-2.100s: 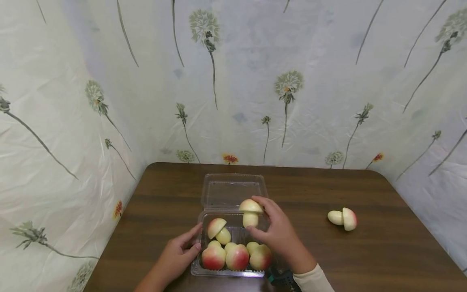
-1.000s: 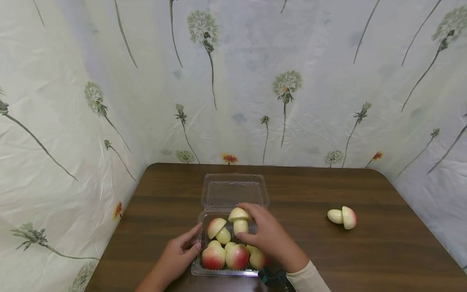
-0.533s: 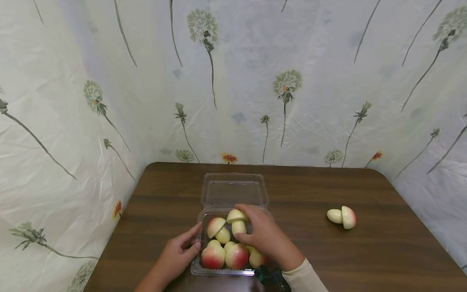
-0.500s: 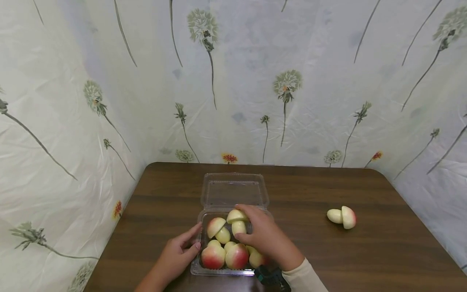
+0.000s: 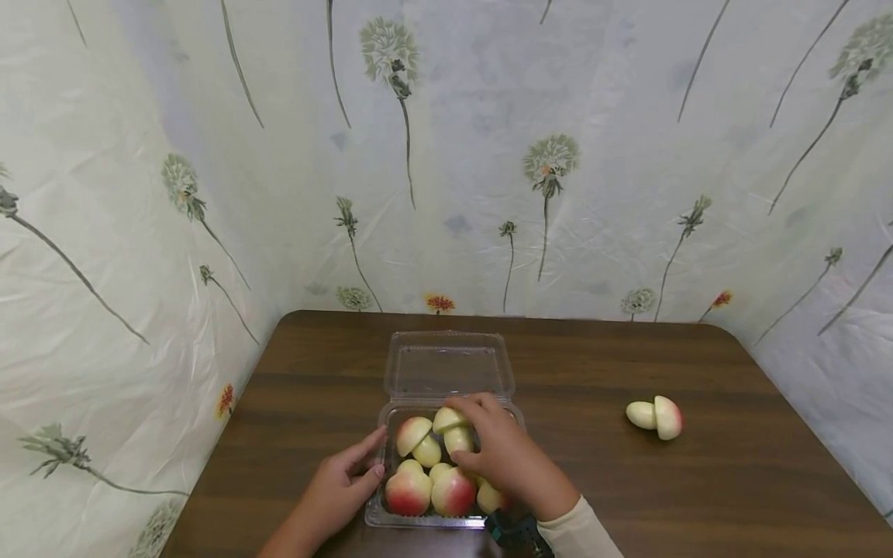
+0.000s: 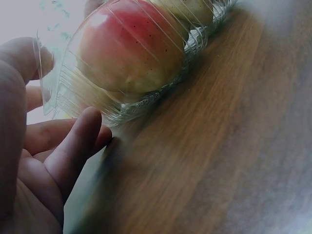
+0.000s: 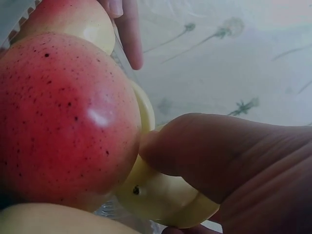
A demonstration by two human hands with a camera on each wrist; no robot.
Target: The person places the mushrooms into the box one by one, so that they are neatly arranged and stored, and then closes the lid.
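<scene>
A clear plastic clamshell container (image 5: 481,521) lies with its lid folded back, holding several toy mushrooms with red-and-cream caps. My left hand (image 5: 346,480) holds its left rim, thumb and fingertips at the edge; in the left wrist view the fingers (image 6: 63,136) bend beside the ribbed wall. My right hand (image 5: 505,449) reaches in from the right and grips a pale toy mushroom (image 5: 456,439) at the back, beside another tilted mushroom (image 5: 415,438). From the right wrist, my thumb presses this mushroom's stem (image 7: 161,192) behind a red cap (image 7: 73,117). My right forearm partly hides the front-right mushroom (image 5: 491,498).
One more toy mushroom (image 5: 656,417) lies on its side at the right of the dark wooden table (image 5: 593,360). The open lid (image 5: 449,364) lies behind the container. A flower-printed sheet (image 5: 460,155) hangs along the table's back and sides.
My right hand has moved left and down with the toy mushroom, from above the container's back right into it beside the tilted one. The mushroom now leans slightly. My left hand stays put.
</scene>
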